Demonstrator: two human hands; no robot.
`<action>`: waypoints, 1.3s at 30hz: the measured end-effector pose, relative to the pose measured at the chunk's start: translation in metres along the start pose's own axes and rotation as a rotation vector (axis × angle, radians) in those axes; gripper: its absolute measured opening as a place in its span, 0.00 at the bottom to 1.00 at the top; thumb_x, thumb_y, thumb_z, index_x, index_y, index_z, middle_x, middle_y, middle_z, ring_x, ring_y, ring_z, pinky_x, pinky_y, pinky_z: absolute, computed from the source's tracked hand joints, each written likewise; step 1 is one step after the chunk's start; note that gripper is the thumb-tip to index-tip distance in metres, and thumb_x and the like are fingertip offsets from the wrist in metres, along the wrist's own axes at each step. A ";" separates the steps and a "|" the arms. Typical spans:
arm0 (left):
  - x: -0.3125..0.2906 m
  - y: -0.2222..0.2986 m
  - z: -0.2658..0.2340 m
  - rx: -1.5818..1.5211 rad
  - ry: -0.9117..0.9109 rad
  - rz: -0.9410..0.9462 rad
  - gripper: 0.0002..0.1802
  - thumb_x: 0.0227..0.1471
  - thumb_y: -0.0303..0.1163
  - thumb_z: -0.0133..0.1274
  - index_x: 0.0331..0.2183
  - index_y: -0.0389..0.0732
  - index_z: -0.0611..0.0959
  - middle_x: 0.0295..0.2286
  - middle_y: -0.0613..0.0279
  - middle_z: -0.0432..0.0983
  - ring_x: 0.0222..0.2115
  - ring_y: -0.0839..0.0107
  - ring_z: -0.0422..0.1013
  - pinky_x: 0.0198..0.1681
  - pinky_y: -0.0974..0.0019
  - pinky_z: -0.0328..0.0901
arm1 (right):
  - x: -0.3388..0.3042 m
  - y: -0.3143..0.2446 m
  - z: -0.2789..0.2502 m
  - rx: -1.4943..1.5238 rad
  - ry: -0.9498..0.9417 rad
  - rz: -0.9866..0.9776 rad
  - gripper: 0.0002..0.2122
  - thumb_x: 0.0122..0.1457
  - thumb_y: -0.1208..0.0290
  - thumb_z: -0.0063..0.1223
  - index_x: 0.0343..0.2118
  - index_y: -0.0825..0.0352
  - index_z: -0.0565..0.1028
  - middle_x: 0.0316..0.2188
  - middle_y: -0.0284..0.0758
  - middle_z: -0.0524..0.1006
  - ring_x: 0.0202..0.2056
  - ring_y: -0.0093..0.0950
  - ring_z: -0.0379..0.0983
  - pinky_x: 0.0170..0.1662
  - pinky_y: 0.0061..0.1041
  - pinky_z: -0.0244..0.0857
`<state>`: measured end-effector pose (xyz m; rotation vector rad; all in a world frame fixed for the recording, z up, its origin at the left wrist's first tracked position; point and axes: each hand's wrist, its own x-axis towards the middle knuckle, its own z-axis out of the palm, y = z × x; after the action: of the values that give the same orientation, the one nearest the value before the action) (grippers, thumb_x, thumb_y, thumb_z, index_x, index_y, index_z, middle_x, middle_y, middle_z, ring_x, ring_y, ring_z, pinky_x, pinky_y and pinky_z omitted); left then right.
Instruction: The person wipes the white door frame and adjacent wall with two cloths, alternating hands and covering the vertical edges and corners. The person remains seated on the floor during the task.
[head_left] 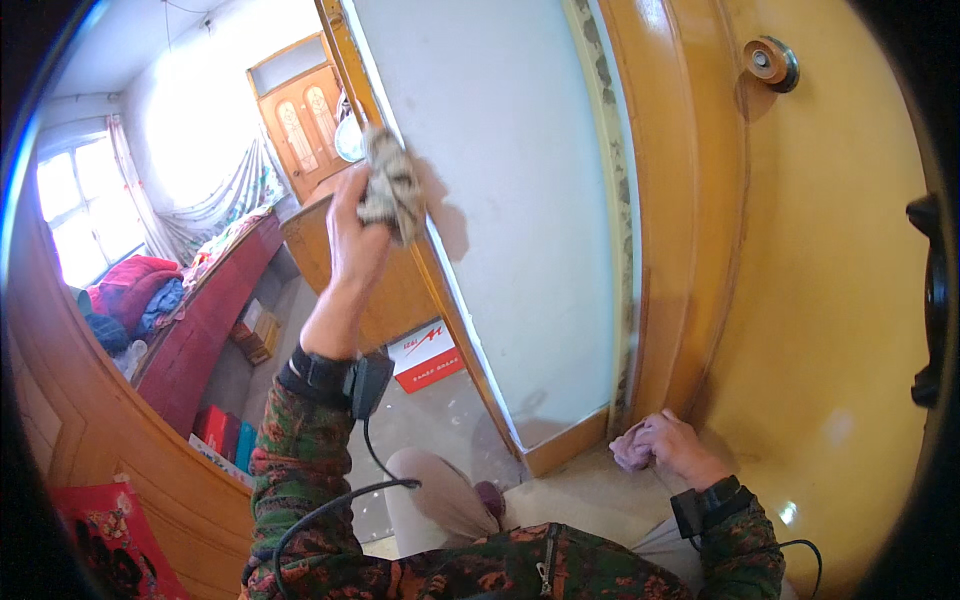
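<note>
My left hand (357, 235) is raised and closed around a bunched grey-and-white cloth with dark stripes (393, 190). That cloth lies against the wooden door frame (437, 282) and the edge of the pale wall (510, 200) beside it. Lower down on the right, my right hand (683, 450) grips a crumpled pinkish-purple cloth (631, 448). It is close to the foot of the brown wooden trim (672, 260), near the floor; whether the cloth touches the trim I cannot tell.
A yellow door (830, 270) with a round knob (768, 63) stands on the right. Through the doorway are a red-and-white box (427, 357), a wooden cabinet (390, 295) and a bed platform (215, 320) with piled bedding (135, 285). Cables hang from both wrists.
</note>
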<state>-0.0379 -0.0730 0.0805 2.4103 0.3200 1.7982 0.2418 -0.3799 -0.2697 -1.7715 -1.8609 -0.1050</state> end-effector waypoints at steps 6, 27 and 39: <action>0.053 0.033 0.024 0.481 0.069 0.244 0.33 0.39 0.18 0.54 0.52 0.37 0.76 0.54 0.44 0.65 0.53 0.45 0.65 0.58 0.55 0.60 | -0.001 -0.008 -0.006 0.007 0.035 0.006 0.03 0.49 0.70 0.54 0.26 0.58 0.80 0.33 0.35 0.74 0.40 0.39 0.70 0.39 0.36 0.69; -0.246 -0.018 0.109 0.383 -0.152 0.047 0.33 0.41 0.26 0.64 0.53 0.41 0.77 0.55 0.30 0.60 0.54 0.37 0.63 0.55 0.49 0.63 | -0.006 -0.004 -0.006 -0.053 -0.080 0.117 0.09 0.42 0.76 0.60 0.30 0.58 0.81 0.36 0.34 0.74 0.42 0.39 0.70 0.41 0.34 0.70; -0.323 -0.021 0.116 0.292 -0.400 -0.277 0.37 0.36 0.19 0.59 0.53 0.47 0.78 0.59 0.33 0.57 0.53 0.39 0.67 0.52 0.54 0.68 | -0.012 0.008 0.005 -0.059 -0.110 0.079 0.09 0.42 0.76 0.61 0.30 0.58 0.81 0.35 0.33 0.76 0.43 0.36 0.69 0.45 0.32 0.66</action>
<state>-0.0176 -0.1253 -0.2591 2.6748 0.8680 1.1914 0.2470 -0.3873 -0.2818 -1.9236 -1.8789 -0.0331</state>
